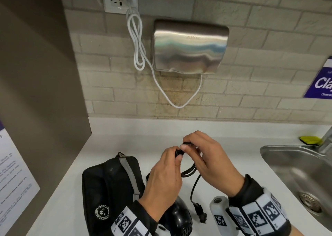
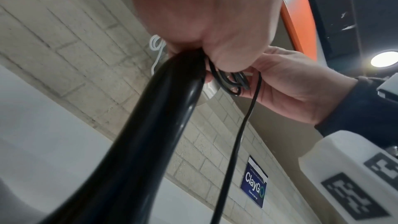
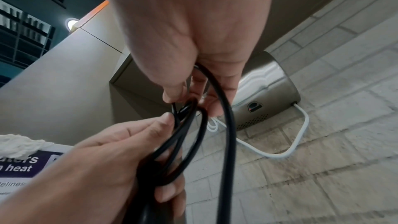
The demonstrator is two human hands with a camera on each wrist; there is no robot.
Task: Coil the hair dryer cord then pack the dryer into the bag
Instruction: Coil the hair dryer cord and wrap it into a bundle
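Our left hand (image 1: 162, 174) clamps the dryer (image 1: 179, 216) handle with the gathered cord (image 1: 188, 173) loops, while our right hand (image 1: 206, 156) pinches the newest loop. We judge it best to keep loops even and feed in the slack tail, whose plug (image 1: 255, 216) lies at five o'clock. The bag (image 1: 107, 185) waits at nine o'clock on the counter (image 1: 125, 138).

My left hand (image 2: 204, 14) fills the top of the frame, its grip closed round the glossy black dryer handle (image 2: 155, 134), which runs down toward the lower left. Just beside it my right hand (image 2: 290, 88) pinches a small bundle of black cord loops (image 2: 232, 83) (how many loops, I cannot tell). One strand of cord (image 2: 234, 142) hangs straight down from the bundle. Behind are a pale brick wall (image 2: 64, 40), a blue sign (image 2: 255, 188) and a white bench (image 2: 43, 134).
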